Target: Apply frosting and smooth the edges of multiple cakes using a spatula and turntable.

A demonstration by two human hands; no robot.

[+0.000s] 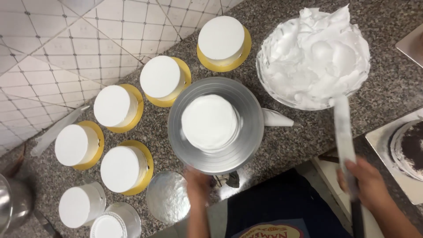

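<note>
Speckled grey granite makes the worktop (304, 145), and far out to the left of my fingers stand small round cakes iced smooth and white: four on yellow boards, such as the nearest one (120, 168), and two more on silver boards at the worktop's near left corner (81, 206). A fifth yellow-board cake (221, 39) sits well beyond my left hand. A bare silver cake board (167, 197) lies just to the left of my left hand.

My left hand (197, 185) is at the near rim of the metal turntable (249, 132), fingers (194, 176) touching its edge (blurred, so I cannot tell how far they are curled or whether they grip). On the middle of the turntable, just beyond those fingers, sits a white-iced cake (210, 122), its top less even than the finished ones.

Between my two hands and further out, a white piping bag (276, 118) lies on the worktop beside the turntable. Beyond my right hand stands a glass bowl (264, 77) heaped with whipped cream (317, 53).

My right hand (368, 185) is closed around the handle of a long palette knife (343, 132), whose cream-coated blade points away from my fingers and reaches the bowl's near rim. To the right of that hand, a dark chocolate cake (412, 147) rests on a square board.
</note>
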